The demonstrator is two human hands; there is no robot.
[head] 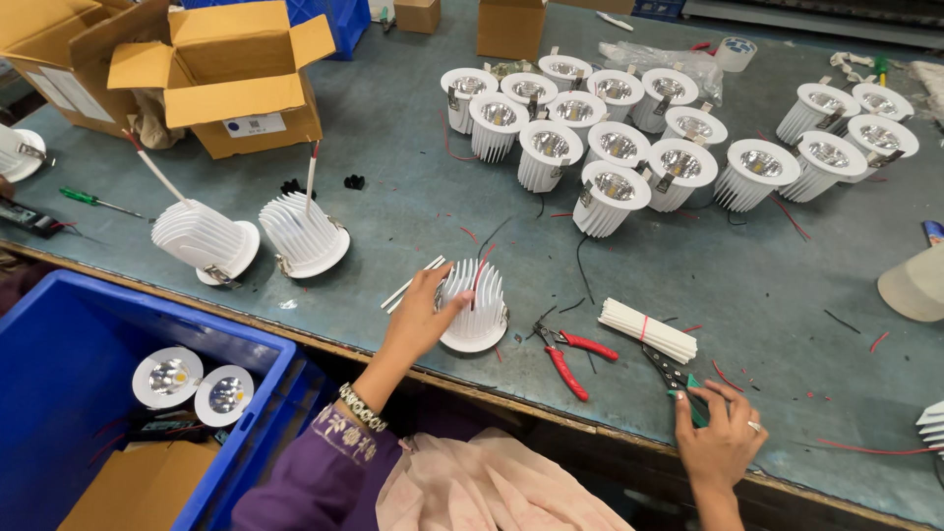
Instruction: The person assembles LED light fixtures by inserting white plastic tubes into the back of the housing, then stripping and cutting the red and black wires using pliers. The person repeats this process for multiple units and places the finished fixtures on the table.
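Observation:
My left hand (421, 315) rests against a white finned downlight (476, 305) that stands face down near the table's front edge, fingers curled on its left side. Thin white tubes (413, 282) lie just behind that hand. My right hand (720, 442) is at the front edge, its fingers closed on the green-handled tool (681, 382). Red-handled pliers (568, 354) lie between my hands. A bundle of white tubes (649, 329) tied with a red band lies beyond the right hand.
Many finished downlights (610, 147) stand face up at the back. Two more lie face down with wires (254, 236) at left. Open cardboard boxes (231, 79) sit far left. A blue crate (69, 393) below holds two lamps. Wire scraps litter the grey table (393, 197).

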